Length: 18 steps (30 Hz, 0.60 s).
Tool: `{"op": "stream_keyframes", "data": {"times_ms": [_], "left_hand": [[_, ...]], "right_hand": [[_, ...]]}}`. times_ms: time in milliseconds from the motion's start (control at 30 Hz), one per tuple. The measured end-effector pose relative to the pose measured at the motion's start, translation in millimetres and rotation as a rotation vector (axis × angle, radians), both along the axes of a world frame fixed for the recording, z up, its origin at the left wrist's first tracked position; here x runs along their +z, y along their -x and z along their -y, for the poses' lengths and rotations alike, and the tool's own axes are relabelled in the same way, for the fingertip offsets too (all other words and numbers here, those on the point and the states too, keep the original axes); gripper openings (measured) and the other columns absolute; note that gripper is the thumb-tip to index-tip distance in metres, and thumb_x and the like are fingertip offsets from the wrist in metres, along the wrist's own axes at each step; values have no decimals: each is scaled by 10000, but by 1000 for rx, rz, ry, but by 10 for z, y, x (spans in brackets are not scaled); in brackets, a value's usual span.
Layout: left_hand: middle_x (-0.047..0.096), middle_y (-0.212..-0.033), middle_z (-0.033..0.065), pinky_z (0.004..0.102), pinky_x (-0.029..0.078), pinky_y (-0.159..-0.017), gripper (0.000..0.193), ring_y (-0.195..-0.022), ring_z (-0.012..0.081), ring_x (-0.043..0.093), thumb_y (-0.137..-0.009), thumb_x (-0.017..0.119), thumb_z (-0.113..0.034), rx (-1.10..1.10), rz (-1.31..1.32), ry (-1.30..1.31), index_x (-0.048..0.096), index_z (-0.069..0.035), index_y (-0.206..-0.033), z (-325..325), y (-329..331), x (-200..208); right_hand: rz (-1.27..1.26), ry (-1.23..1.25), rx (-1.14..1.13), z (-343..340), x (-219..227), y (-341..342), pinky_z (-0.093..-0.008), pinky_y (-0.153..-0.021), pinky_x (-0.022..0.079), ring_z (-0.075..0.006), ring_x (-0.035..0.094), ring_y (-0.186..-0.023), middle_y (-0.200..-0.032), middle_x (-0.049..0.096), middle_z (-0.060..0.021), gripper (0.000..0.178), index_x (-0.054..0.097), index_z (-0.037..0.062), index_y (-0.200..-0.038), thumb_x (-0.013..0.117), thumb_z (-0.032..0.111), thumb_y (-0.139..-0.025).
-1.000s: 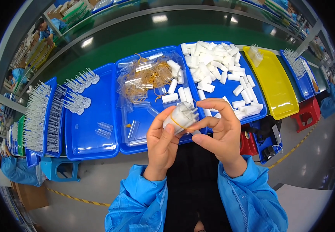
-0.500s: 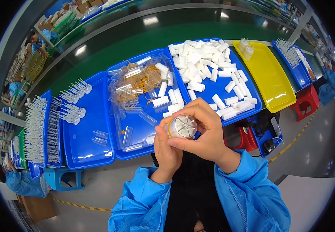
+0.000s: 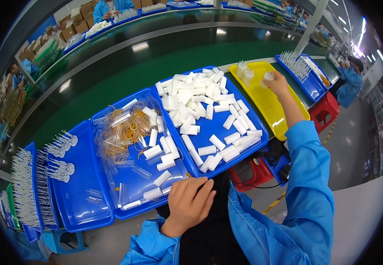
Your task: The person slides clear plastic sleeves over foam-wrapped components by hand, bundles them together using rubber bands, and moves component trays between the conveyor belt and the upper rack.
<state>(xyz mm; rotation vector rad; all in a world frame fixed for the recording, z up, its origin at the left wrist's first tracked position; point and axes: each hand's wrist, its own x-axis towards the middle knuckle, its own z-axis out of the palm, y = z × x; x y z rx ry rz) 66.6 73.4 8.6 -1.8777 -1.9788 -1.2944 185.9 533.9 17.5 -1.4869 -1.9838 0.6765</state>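
My right hand (image 3: 278, 85) is stretched out over the yellow tray (image 3: 268, 104), its fingers closed on a small round bundle (image 3: 267, 79) of white parts in clear plastic. Two similar bundles (image 3: 247, 78) stand upright in the tray just to its left; whether the held one touches the tray I cannot tell. Near my body, my left hand (image 3: 188, 204) hovers by the front edge of the blue trays, loosely bent, fingers apart and nothing visible in them. Beside it lie white foam cylinders (image 3: 162, 177) and clear plastic tubes (image 3: 142, 172).
A blue tray (image 3: 262, 140) holds a heap of white foam pieces. Another holds clear tubes and yellow rubber bands (image 3: 140, 119). Farther left, a blue tray (image 3: 73, 212) carries white pronged parts (image 3: 61, 169). A green conveyor belt (image 3: 156, 66) runs behind; red stools (image 3: 252, 174) stand below.
My right hand has carried the bundle away from my left hand, out to the far right over the yellow tray. My left hand let go and dropped nearer. The view has turned and tilted up.
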Motion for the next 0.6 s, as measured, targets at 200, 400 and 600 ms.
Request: {"op": "stream_keyframes", "data": {"times_ms": [200, 400, 600], "left_hand": [[613, -1070, 111, 477, 374, -1008, 354, -1046, 276, 571, -762, 730, -154, 36, -164, 170, 640, -33, -1082, -81, -1, -140], [611, -1076, 104, 489, 368, -1029, 379, -1056, 270, 571, -758, 729, -154, 31, -152, 207, 633, -34, -1104, -100, 20, -179], [622, -1085, 111, 502, 380, -1029, 343, -1086, 293, 567, -741, 734, -127, 24, -118, 150, 658, -43, -1065, -156, 19, -136]], "right_hand": [[-246, 230, 46, -382, -327, 407, -254, -623, 471, -141, 581, -734, -1004, 631, -117, 542, 487, -11, -1317, 674, 53, -812], [-507, 392, 196, -457, -424, 578, -265, -737, 511, -175, 605, -889, -1093, 626, -116, 428, 522, 16, -1278, 526, -46, -854], [-328, 333, 99, -415, -313, 357, -292, -764, 508, -201, 606, -921, -1115, 613, -110, 450, 525, 25, -1255, 613, 52, -814]]}}
